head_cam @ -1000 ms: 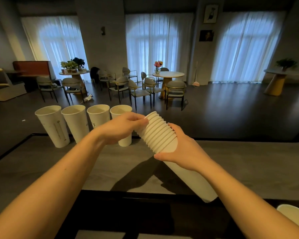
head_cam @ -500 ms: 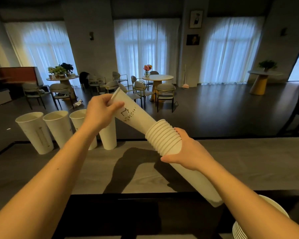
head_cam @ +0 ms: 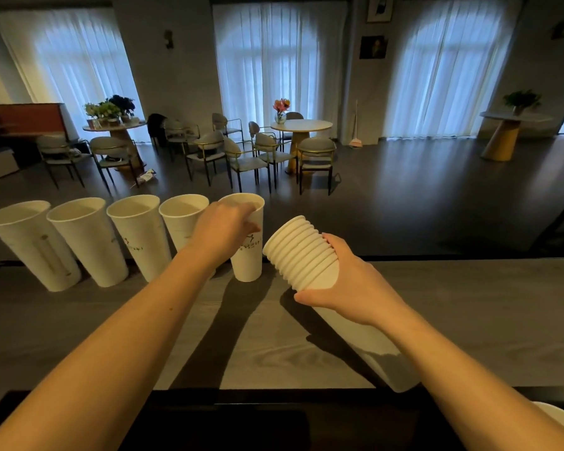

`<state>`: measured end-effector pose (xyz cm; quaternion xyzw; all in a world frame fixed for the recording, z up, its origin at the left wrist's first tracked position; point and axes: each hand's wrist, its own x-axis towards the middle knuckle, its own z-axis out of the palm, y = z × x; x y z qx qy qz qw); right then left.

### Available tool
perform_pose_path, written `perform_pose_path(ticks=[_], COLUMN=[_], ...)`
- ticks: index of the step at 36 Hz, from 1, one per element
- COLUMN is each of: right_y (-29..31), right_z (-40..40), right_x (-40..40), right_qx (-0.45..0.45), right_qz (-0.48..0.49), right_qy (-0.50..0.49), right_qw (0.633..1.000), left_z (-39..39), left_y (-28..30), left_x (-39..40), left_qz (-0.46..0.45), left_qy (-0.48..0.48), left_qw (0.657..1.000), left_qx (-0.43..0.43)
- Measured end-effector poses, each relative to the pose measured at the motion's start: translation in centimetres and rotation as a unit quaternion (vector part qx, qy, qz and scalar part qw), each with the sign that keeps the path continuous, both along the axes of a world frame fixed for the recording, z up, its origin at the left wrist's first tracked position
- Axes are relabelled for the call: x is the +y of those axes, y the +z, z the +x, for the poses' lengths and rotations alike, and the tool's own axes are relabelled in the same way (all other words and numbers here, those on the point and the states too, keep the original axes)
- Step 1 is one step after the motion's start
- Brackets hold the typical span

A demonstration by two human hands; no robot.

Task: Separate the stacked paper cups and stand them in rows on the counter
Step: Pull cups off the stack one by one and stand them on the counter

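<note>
Left hand (head_cam: pixel 223 227) grips cup (head_cam: pixel 248 255); right hand (head_cam: pixel 345 284) holds stack (head_cam: pixel 302 252).

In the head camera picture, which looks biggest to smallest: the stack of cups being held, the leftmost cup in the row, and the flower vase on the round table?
1. Stack of cups, tilted in the right hand.
2. Leftmost cup.
3. Flower vase.

The vase stands far back, so its small look is partly distance.

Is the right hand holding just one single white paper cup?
No, the right hand grips a stack of nested white paper cups, many rims showing.
</note>
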<state>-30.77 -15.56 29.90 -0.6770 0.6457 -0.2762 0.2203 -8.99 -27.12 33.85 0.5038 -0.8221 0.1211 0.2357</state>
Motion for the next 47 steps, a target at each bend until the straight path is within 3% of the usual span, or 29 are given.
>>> perform_pose_path(ticks=[6, 11, 13, 15, 19, 26, 32, 38, 43, 47], right_y=[0.0, 0.6, 1.0, 1.4, 2.3, 4.1, 4.6, 4.1, 3.5, 3.1], right_z=[0.6, 1.2, 1.5, 1.7, 1.9, 1.3, -0.5, -3.8, -5.9, -6.7], right_x=[-0.5, 0.1, 0.8, 1.6, 3.3, 7.1, 8.8, 8.6, 7.7, 6.5], right_qx=[0.005, -0.008, -0.014, -0.022, -0.031, -0.003, 0.001, 0.034, 0.048, 0.035], right_qz=[0.003, -0.017, -0.033, -0.046, -0.054, -0.084, -0.068, -0.013, -0.001, -0.005], right_qy=[0.009, 0.012, 0.016, 0.018, 0.02, 0.03, 0.035, -0.027, -0.051, -0.04], right_qw=[1.0, 1.0, 0.999, 0.999, 0.998, 0.996, 0.997, 0.999, 0.998, 0.999], left_z=[0.4, 0.8, 0.2, -0.1, 0.2, 0.2, -1.0, -1.6, -4.5, -7.5], left_y=[0.4, 2.0, 2.9, 3.6, 4.7, 6.6, 7.4, 8.2, 5.8, 2.8], left_x=[-0.4, 2.0, 4.1, 5.9, 8.5, 12.0, 12.6, 10.7, 8.6, 6.7], left_qz=[0.023, -0.048, 0.029, 0.161, 0.344, 0.378, 0.306, 0.147, 0.092, 0.095], left_qy=[-0.021, -0.06, -0.107, -0.155, -0.181, -0.21, -0.151, -0.08, -0.039, -0.014], left_qw=[0.999, 0.99, 0.973, 0.942, 0.898, 0.87, 0.89, 0.911, 0.973, 0.992], left_qx=[0.03, 0.119, 0.201, 0.251, 0.207, 0.239, 0.303, 0.377, 0.208, 0.082])
